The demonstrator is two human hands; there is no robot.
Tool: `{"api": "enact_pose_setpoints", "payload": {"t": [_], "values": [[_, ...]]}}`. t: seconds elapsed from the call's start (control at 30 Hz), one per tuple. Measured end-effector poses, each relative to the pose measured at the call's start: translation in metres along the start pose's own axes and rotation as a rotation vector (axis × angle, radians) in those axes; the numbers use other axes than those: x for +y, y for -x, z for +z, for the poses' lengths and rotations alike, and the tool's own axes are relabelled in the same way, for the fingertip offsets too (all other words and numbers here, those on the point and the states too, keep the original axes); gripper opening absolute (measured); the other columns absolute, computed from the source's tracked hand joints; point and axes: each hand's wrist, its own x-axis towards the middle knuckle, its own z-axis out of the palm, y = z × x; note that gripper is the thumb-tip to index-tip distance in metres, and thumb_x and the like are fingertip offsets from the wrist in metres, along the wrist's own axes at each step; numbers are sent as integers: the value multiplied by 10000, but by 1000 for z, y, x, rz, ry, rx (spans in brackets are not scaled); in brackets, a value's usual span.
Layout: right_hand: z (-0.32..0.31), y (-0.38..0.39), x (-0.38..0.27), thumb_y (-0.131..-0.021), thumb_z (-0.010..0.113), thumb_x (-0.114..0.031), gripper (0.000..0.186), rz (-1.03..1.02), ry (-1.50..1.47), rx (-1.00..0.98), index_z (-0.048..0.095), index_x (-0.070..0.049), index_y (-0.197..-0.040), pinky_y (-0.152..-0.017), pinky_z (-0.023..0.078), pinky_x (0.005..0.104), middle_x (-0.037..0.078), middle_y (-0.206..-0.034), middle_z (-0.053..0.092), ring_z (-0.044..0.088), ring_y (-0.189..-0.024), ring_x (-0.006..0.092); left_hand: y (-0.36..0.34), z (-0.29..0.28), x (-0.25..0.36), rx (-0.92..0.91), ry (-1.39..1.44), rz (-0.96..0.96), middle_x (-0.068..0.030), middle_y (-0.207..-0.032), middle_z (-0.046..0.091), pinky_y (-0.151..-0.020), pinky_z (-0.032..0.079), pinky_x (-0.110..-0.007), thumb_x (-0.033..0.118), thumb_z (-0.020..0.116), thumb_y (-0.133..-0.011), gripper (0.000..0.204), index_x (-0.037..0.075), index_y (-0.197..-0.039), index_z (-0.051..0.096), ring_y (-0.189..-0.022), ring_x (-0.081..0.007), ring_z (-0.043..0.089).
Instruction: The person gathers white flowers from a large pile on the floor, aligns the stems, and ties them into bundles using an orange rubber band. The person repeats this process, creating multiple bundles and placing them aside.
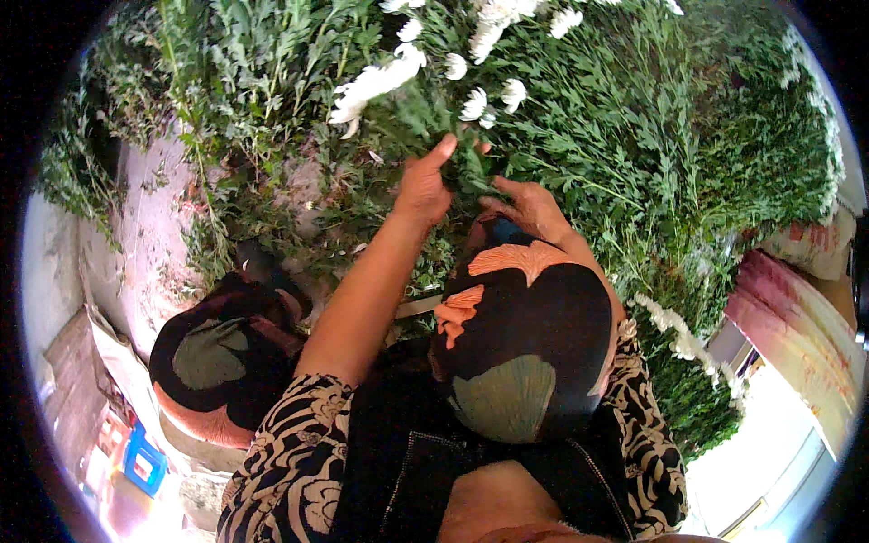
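Observation:
My left hand is closed round a leafy flower stem, its thumb pointing up; white blooms lie beyond it at the upper middle. My right hand is just to the right and a little lower, beside the green leaves, above my knee. Its fingers are curled, slightly blurred, and what they grip is hard to make out.
Piles of long-stemmed white flowers surround my hands, with loose leaves on the pale floor. My patterned knees are below. A blue plastic item lies at lower left, a pink-yellow cloth at right.

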Motion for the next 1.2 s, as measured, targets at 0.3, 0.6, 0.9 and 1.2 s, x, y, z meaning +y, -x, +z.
{"api": "enact_pose_setpoints", "payload": {"t": [0.3, 0.6, 0.9, 1.2], "values": [[-31, 23, 57, -809, 739, -125, 246, 71, 709, 407, 651, -97, -1036, -775, 486, 448, 89, -979, 634, 602, -913, 338, 3, -24, 3, 160, 148, -60, -112, -1076, 684, -932, 529, -495, 279, 527, -1035, 257, 56, -1139, 603, -1026, -328, 669], [-45, 6, -30, -953, 606, 2, 360, -20, 106, 617, 644, -99, -1296, -754, 541, 348, 167, -1031, 707, 706, -864, 292, 5, -6, 5, 75, 135, -10, -143, -1183, 676, -1011, 495, -499, 274, 523, -1015, 345, 23, -1239, 597, -1128, -331, 645], [-3, -3, -25, -929, 565, 90, 428, -42, -201, 475, 622, -54, -1328, -871, 497, 267, 142, -1180, 717, 651, -969, 130, -6, 14, 16, 47, 150, -37, -120, -1255, 663, -1014, 496, -448, 291, 539, -1008, 402, 28, -1308, 582, -1111, -280, 643], [-32, -7, -14, -870, 690, -25, 346, 75, -39, 337, 665, -55, -1214, -758, 548, 346, 167, -1076, 722, 698, -826, 302, -8, -12, 13, 55, 165, -36, -116, -1146, 647, -1081, 440, -522, 248, 452, -1030, 390, 21, -1338, 528, -1218, -368, 597]]}}
